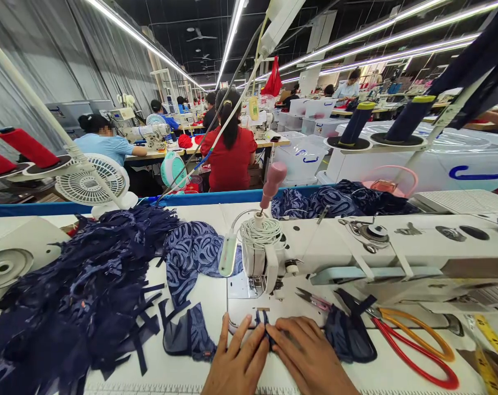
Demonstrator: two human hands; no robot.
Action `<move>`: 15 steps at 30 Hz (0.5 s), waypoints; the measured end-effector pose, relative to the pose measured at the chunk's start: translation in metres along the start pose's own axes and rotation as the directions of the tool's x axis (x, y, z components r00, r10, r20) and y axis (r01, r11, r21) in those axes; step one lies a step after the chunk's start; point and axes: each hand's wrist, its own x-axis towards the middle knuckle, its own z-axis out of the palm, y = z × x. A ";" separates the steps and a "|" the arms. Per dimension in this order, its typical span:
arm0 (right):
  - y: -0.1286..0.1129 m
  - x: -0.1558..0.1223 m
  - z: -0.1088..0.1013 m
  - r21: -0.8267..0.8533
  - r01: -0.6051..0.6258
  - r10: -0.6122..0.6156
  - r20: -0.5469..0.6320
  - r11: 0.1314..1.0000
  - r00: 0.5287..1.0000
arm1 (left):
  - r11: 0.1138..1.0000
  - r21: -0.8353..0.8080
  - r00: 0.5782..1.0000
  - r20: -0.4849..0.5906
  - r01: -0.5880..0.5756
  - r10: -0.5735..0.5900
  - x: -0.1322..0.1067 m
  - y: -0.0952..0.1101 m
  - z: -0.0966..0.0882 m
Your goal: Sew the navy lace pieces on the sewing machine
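My left hand (236, 354) lies on the sewing machine bed with its fingers spread and stretched out. Beside it, my right hand (309, 351) rests palm down, fingers extended. Between my fingertips are two narrow navy strips (266, 318), partly covered by the hands. A navy mesh and lace piece (190, 333) shows left of my left hand, and a similar dark piece (350, 334) shows right of my right hand. Whether they join under my hands is hidden. The sewing machine head (261, 255) stands just beyond my fingers.
A heap of navy pieces (80, 291) covers the left side. Patterned lace cups (195, 252) lie behind the needle area. Thread snips (315, 299), red-and-orange-handled scissors (413, 334) and a yellow tape measure (493, 343) lie at right. Co-workers sit ahead, one in red (232, 153).
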 end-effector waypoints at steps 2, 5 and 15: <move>0.001 -0.004 0.001 -0.001 0.067 -0.067 0.017 0.998 0.998 | 1.000 -0.021 1.000 -0.022 0.015 -0.015 -0.001 0.003 0.001; 0.000 -0.012 0.007 0.030 0.053 -0.055 0.058 0.998 0.997 | 0.995 -0.067 0.989 -0.126 0.073 -0.081 -0.002 0.011 0.010; -0.001 -0.020 0.022 -0.007 -0.015 0.015 -0.067 1.000 0.998 | 0.996 -0.038 0.988 -0.129 0.086 -0.090 -0.004 0.012 0.014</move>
